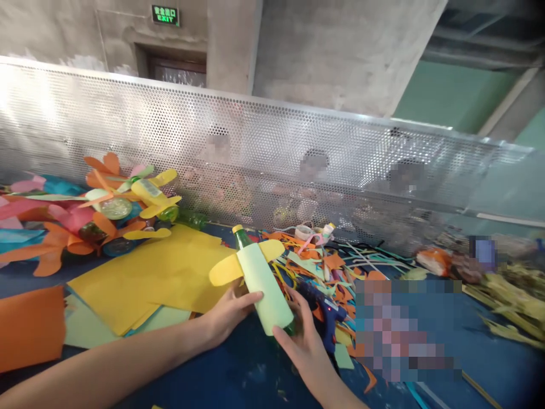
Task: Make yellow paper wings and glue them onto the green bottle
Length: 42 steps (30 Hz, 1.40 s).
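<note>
Between my two hands is a green plastic bottle (243,239) with a yellow cap, wrapped in pale green paper (266,289). It lies tilted, its cap pointing away and to the left. Yellow rounded paper wings (225,269) stick out on both sides near the neck. My left hand (232,309) grips the wrapped middle from the left, thumb on top. My right hand (302,335) holds the base end, thumb on the near side of the paper. Some fingers are hidden behind the bottle. A blue glue gun (331,318) lies just right of my right hand.
Yellow paper sheets (170,278) and an orange sheet (32,326) lie to the left. Behind them are heaped colourful paper-winged bottles (114,204). Paper scraps (336,261) and strips spread to the right, with dry husks (506,307) beyond. A perforated metal screen (255,147) borders the table's back.
</note>
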{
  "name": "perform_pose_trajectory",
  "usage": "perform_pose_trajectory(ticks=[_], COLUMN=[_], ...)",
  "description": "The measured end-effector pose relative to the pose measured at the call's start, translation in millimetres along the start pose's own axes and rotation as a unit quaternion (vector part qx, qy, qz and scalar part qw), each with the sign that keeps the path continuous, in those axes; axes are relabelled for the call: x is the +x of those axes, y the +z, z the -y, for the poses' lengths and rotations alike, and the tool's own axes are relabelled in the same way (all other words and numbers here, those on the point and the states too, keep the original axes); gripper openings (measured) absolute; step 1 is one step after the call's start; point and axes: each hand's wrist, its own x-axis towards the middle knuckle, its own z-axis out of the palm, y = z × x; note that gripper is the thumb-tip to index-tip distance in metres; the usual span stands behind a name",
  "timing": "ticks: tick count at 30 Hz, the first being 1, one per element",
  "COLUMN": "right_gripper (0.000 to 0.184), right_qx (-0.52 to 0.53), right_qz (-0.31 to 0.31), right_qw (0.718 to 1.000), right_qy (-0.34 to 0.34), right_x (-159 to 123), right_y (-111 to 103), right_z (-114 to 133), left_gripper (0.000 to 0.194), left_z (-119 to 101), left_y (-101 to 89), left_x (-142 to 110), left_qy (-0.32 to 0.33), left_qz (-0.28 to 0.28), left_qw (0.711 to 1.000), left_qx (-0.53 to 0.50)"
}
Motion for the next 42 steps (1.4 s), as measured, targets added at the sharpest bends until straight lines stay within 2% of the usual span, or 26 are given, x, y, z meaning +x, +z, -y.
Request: perform_pose_trajectory(ticks=[5, 9, 12, 17, 20, 22, 23, 27, 30, 33, 36, 42], right_gripper=[0.051, 0.050, 0.051, 0.053, 0.052, 0.050, 0.049, 0.048, 0.052, 0.057, 0.060, 0.059], right_qx=[-0.051, -0.051, -0.058, -0.089, -0.065, -0.032, -0.019, -0.013, -0.012, -0.008, -0.021, -0.099], right_qz=[-0.038, -0.052, -0.058, -0.107, -0.151, -0.156, -0.153, -0.164, -0.190, -0.212, -0.232, -0.235], right_qw=[0.998, 0.997, 0.997, 0.990, 0.986, 0.987, 0.987, 0.985, 0.981, 0.977, 0.972, 0.966], right_qy=[-0.020, -0.015, -0.014, -0.029, -0.027, -0.030, -0.035, -0.041, -0.037, -0.027, -0.013, -0.040], right_x=[2, -2, -4, -4, -1, 0, 1, 3, 5, 6, 5, 3], right_y=[-1, -1, 0, -1, -5, -9, -12, -17, -16, -12, -10, -9], right_z=[-2, 1, 2, 4, 7, 8, 9, 8, 6, 9, 17, 24], left_gripper=[0.059, 0.046, 0.044, 0.040, 0.049, 0.043, 0.033, 0.020, 0.045, 0.042, 0.031, 0.040], left_z=[2, 5, 6, 4, 2, -3, -8, -41, -70, -87, -89, -75], left_y=[-2.8, -9.8, -13.3, -8.1, -6.2, -8.1, -9.8, -15.7, -15.4, -13.2, -14.1, -22.1], left_x=[0, 1, 2, 1, 3, 7, 9, 21, 25, 24, 25, 29], left_qy=[0.008, -0.031, -0.055, -0.016, 0.010, 0.005, 0.004, 0.010, -0.017, -0.052, -0.067, -0.090], left_qz=[0.013, -0.016, -0.022, 0.014, 0.013, -0.018, -0.032, -0.051, -0.036, -0.032, -0.054, -0.089], left_qw=[1.000, 0.999, 0.998, 1.000, 1.000, 0.999, 0.999, 0.998, 0.998, 0.990, 0.972, 0.950], left_qx=[-0.009, -0.021, -0.024, -0.006, 0.020, 0.037, 0.040, 0.029, 0.040, 0.124, 0.218, 0.285])
